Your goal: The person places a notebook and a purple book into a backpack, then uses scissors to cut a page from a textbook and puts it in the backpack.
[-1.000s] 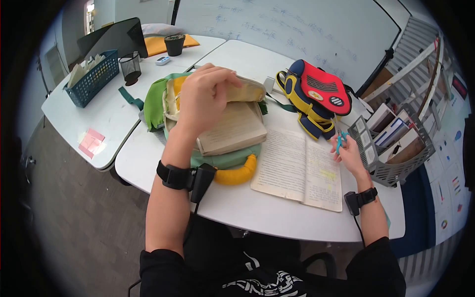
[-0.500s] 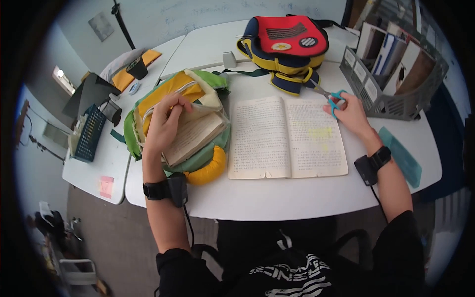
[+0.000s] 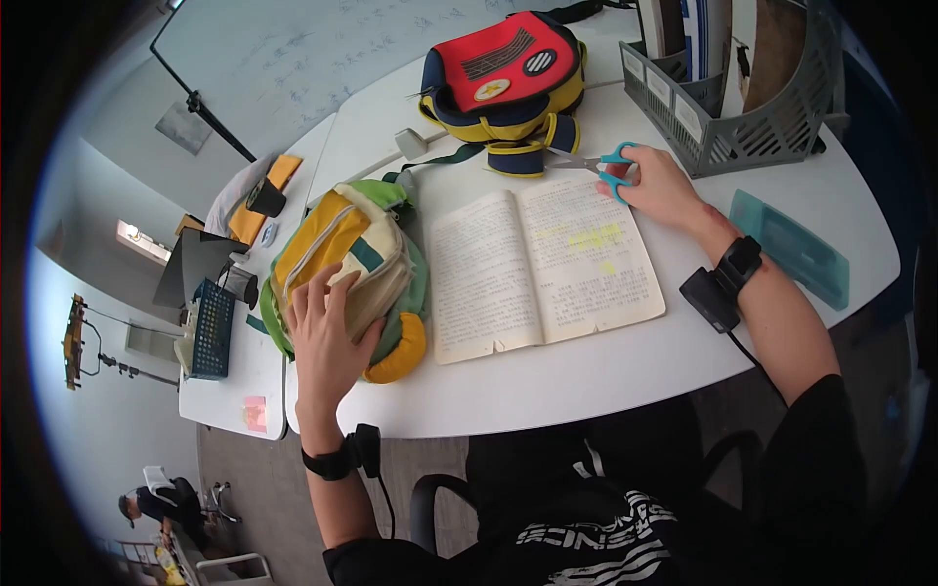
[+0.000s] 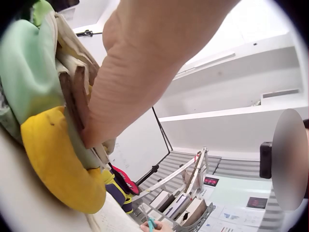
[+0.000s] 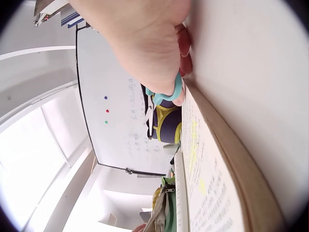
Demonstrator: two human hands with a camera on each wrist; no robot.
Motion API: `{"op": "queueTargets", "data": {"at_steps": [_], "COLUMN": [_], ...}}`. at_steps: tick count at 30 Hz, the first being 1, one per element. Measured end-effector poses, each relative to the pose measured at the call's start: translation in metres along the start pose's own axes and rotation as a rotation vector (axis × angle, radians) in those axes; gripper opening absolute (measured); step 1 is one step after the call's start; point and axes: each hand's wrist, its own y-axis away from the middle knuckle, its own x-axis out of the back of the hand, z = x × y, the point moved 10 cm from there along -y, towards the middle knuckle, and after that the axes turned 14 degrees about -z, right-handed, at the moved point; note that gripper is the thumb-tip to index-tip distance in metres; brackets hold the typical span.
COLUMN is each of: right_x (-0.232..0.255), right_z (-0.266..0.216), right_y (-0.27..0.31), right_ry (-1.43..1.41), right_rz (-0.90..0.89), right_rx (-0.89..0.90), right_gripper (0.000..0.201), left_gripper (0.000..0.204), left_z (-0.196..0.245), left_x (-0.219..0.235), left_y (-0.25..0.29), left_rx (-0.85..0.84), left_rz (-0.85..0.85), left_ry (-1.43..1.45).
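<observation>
My right hand (image 3: 669,190) holds scissors (image 3: 575,161) by their teal handles, above the far right corner of an open book (image 3: 542,269). Their metal blades point left, overlapping the navy and yellow front part of a red backpack (image 3: 508,63). My left hand (image 3: 327,337), fingers spread, rests on the front of a green and yellow backpack (image 3: 327,239). Thick book pages (image 4: 79,94) show inside this bag in the left wrist view. A padded yellow handle (image 3: 399,352) sticks out at its near side. Yellow highlighting marks the open book's right page.
A teal case (image 3: 791,249) lies by my right forearm. Behind it stands a grey file rack (image 3: 728,127) with binders. To the left are a blue basket (image 3: 212,327), a black pot (image 3: 265,198) and a pink note (image 3: 255,413). A person (image 3: 171,503) is in the background.
My left hand has come down onto the green backpack, and the bag's cream flap now covers most of the book inside. The right hand keeps holding the scissors. The head view has turned.
</observation>
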Motion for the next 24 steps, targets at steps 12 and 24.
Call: {"op": "queueTargets", "data": {"at_steps": [12, 24], "right_x": [-0.001, -0.003], "right_z": [-0.001, -0.001], "right_y": [0.001, -0.001], "right_ry": [0.024, 0.059], "right_rz": [-0.01, 0.001], "right_rx": [-0.011, -0.001], "right_gripper": [0.036, 0.031], "left_gripper": [0.023, 0.019], "left_z": [-0.034, -0.042], "left_x": [0.032, 0.061], "left_y": [0.015, 0.011], "left_rx": [0.066, 0.119], "left_rz": [0.328, 0.54], "left_ry": [-0.064, -0.174]}}
